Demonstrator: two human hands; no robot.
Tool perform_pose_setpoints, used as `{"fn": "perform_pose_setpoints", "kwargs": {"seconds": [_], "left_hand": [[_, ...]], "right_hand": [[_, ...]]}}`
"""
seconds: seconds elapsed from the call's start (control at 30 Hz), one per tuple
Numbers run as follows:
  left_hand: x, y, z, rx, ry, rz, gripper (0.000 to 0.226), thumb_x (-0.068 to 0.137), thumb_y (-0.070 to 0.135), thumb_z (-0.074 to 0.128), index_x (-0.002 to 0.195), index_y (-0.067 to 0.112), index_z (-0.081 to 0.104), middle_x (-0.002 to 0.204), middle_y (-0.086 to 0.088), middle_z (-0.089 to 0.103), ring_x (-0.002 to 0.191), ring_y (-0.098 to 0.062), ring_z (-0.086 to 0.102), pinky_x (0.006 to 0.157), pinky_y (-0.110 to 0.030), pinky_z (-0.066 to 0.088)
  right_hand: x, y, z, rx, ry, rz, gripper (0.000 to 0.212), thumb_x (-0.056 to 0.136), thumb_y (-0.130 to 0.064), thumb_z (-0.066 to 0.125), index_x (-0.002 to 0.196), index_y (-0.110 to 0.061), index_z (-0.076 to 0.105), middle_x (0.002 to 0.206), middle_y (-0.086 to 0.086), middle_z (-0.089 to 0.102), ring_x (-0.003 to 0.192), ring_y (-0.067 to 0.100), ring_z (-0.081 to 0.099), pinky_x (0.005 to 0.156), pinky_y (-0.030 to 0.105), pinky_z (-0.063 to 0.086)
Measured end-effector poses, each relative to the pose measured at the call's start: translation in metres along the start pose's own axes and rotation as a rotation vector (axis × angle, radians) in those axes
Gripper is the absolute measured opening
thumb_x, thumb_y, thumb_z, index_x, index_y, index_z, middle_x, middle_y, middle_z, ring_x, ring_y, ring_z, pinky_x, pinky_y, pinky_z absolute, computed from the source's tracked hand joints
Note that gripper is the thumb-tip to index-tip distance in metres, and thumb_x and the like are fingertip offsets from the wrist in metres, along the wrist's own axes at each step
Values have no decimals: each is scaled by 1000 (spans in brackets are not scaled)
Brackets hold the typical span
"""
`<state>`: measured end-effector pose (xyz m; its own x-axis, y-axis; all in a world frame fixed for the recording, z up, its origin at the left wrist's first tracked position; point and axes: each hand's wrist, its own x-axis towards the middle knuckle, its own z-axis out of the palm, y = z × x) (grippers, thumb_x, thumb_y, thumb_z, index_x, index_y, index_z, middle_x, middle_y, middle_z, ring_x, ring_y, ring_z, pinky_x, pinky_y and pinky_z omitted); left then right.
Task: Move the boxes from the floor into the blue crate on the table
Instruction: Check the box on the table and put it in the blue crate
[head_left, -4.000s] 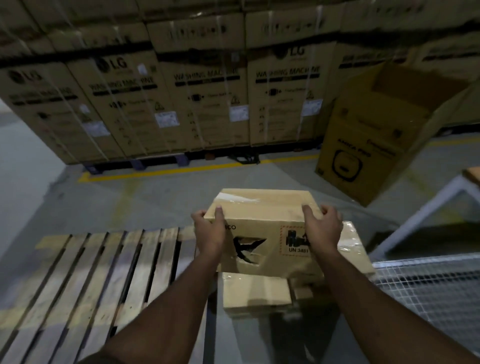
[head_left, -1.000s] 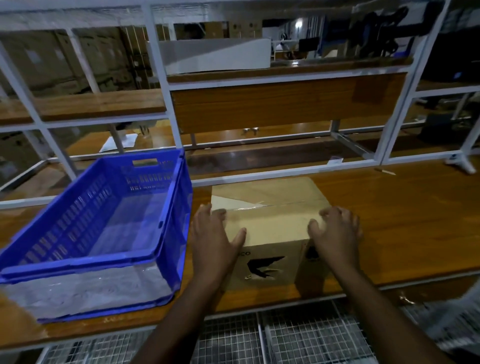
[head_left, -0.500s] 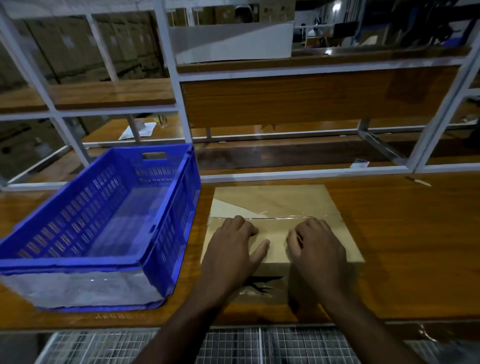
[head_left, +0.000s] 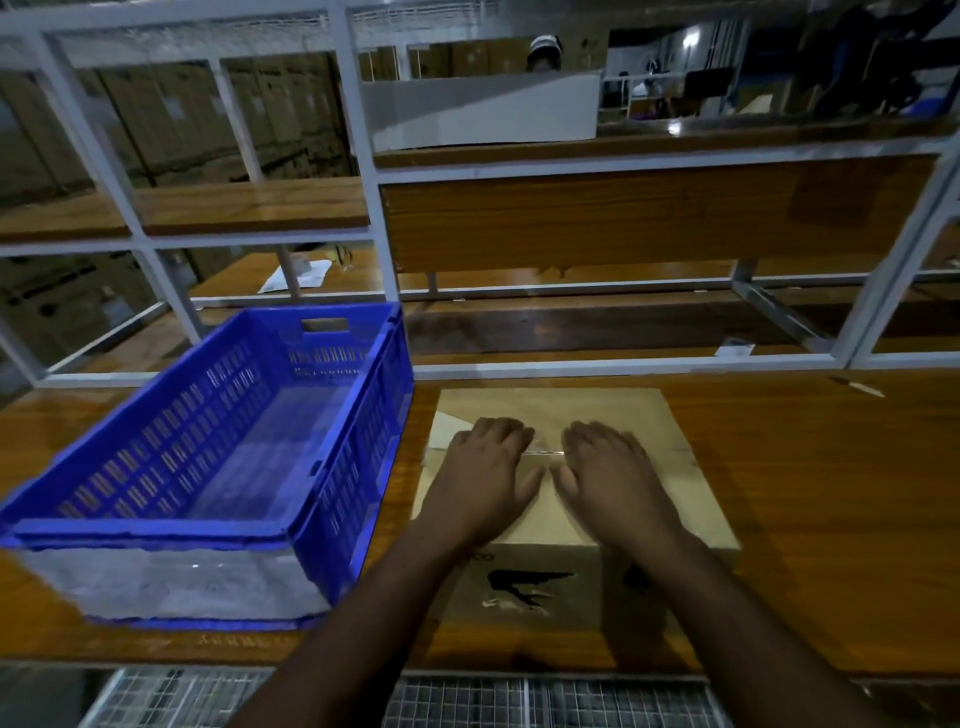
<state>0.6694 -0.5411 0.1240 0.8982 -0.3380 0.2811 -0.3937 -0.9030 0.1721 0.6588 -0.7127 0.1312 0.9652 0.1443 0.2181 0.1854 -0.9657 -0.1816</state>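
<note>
A taped brown cardboard box (head_left: 660, 467) with a black bird logo on its front stands on the wooden table (head_left: 831, 519), just right of the blue crate (head_left: 363, 441). My left hand (head_left: 485, 478) and my right hand (head_left: 610, 478) lie side by side on the box top, at the tape seam. Their fingers curl slightly at the tips, which are blurred. The crate is slatted plastic with a clear film across its near wall; nothing lies inside it.
A white metal shelf frame (head_left: 363, 171) with wooden boards rises behind the table. Wire mesh (head_left: 467, 701) runs below the table's front edge. Paper sheets (head_left: 296, 273) lie on a further table. A person's head shows behind a white panel (head_left: 483, 111).
The box came up from the floor onto the table beside the crate. Both hands slid from its sides to the middle of its top and now lie closer together.
</note>
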Motion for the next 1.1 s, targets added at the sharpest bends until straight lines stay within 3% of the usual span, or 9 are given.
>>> {"fn": "perform_pose_setpoints", "kwargs": {"seconds": [0.13,0.27,0.43,0.57,0.7,0.8,0.87,0.97,1.1], "left_hand": [[6,-9,2,10,-212,-26,65,105,55,27,161,22,21,169,3,15,155,-10,9,127,-38,4],[8,-12,2,-56,-139,-42,64,104,58,30,158,24,31,166,4,25,153,-10,19,126,-36,14],[10,-23,4,30,-137,-208,78,101,67,18,162,18,16,170,2,9,156,-11,5,127,-42,1],[13,-27,5,61,-163,-253,76,101,66,17,162,21,13,170,4,6,156,-10,0,126,-49,-4],[13,-30,4,6,-71,-275,74,102,63,28,160,18,24,169,0,19,155,-15,14,126,-45,12],[11,-33,1,-155,57,-510,87,98,64,44,160,9,18,168,-10,17,153,-26,19,121,-43,26],[12,-34,-1,-233,50,-652,99,93,68,49,160,7,10,167,-14,18,152,-31,24,118,-46,31],[14,-35,-1,-220,6,-676,97,92,71,48,159,9,16,156,-17,40,136,-38,47,105,-47,45],[5,-32,-4,-235,109,-623,88,93,64,54,159,16,19,150,-13,49,129,-36,55,98,-46,49]], "right_hand": [[8,0,-1,-50,-76,-20,54,103,-45,39,149,-17,42,155,1,43,142,18,37,119,39,25],[17,3,-9,-57,-30,-27,40,100,-46,44,125,-22,63,128,0,64,114,16,57,101,35,44],[13,15,8,3,-58,107,70,101,-59,30,157,-18,26,165,2,22,153,18,15,125,42,8],[20,20,10,-48,-20,177,67,98,-62,34,149,-19,41,159,2,35,149,21,28,123,47,16],[32,29,2,-33,9,207,47,96,-59,43,118,-23,63,127,3,63,120,22,54,109,50,36],[28,42,10,-43,39,311,60,96,-64,36,142,-27,45,149,16,42,136,35,38,107,52,37],[29,47,14,-6,52,411,71,94,-67,38,148,-21,36,149,23,37,131,40,42,102,49,43],[32,47,12,18,73,475,76,91,-67,44,144,-12,39,141,24,46,121,40,51,96,46,49],[25,47,9,24,177,430,62,90,-63,51,126,-12,52,118,15,60,104,30,58,83,39,50]]}}
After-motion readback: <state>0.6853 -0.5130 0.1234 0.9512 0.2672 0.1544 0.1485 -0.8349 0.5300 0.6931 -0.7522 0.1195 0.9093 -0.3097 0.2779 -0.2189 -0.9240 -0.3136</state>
